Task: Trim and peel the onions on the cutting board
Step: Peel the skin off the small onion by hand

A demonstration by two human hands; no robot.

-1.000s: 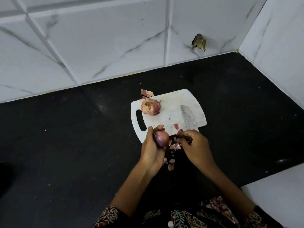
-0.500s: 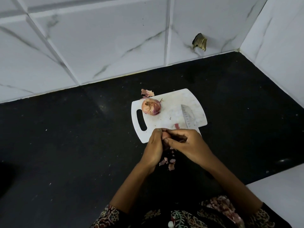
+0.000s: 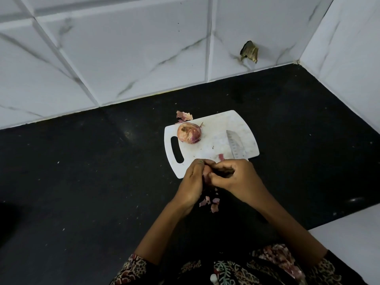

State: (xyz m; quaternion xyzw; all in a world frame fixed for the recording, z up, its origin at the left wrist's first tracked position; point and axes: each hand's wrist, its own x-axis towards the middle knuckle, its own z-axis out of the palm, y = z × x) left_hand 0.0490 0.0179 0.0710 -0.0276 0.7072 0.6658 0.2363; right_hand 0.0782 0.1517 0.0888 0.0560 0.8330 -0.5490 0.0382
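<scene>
Purple-skinned and nearly hidden, the small onion [image 3: 206, 175] sits cupped in the left hand [image 3: 193, 182], whose fingers curl round it just off the near edge of the cutting board [image 3: 213, 140]. The right hand [image 3: 236, 177] meets it from three o'clock, thumb and fingertips pinching at its surface; whether they hold a flap of skin cannot be told, since both hands cover most of the bulb. Its long axis is hidden for the same reason.

Judging by this, the peeling pull goes away toward the right hand's side or downward, where loose peel scraps [image 3: 211, 202] already lie on the black counter [image 3: 82, 192] at six o'clock, directly beneath the hands.

At twelve o'clock from the hands, well apart, the second onion [image 3: 189, 133] rests on the board's far left part, beside the handle slot [image 3: 176, 150], with its skin on. It lies nearer the left hand. At one o'clock the knife blade [image 3: 234, 146] lies flat on the board, tip pointing away, close to the right hand. More skin [image 3: 183, 116] lies off the board's far corner. Open counter spreads to nine o'clock; the tiled wall [image 3: 123, 58] closes the far side.
</scene>
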